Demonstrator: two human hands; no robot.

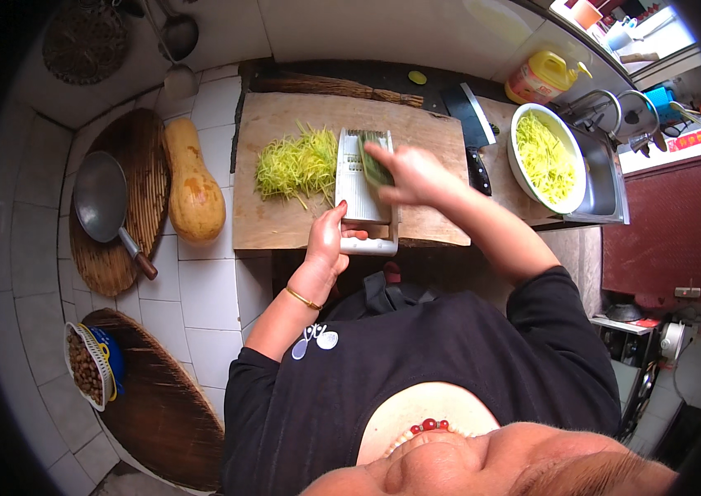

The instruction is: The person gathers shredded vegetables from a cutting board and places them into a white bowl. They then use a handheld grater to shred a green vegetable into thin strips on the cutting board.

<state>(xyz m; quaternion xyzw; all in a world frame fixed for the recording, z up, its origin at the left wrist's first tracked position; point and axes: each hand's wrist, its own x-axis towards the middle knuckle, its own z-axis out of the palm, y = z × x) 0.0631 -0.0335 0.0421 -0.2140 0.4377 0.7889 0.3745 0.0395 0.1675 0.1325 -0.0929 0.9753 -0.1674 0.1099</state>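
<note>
My left hand (pixel 325 239) grips the handle of a white hand grater (pixel 356 192), which leans over a wooden cutting board (pixel 428 220). Pressed flat against the grater's face is a piece of green vegetable (pixel 376 164), slightly blurred, with my right hand (pixel 409 173) on top of it. Yellow-green shreds (pixel 294 162) lie heaped on the board just left of the grater. The grater's underside is hidden from me.
Right of the board are a cleaver (pixel 471 118), a white basin of shreds (pixel 578 180) and a steel sink (pixel 601 167). A twig brush (pixel 338 85) lies behind. To the left are a butternut squash (pixel 195 186), a metal ladle (pixel 100 197) and a basket of small brown items (pixel 87 366).
</note>
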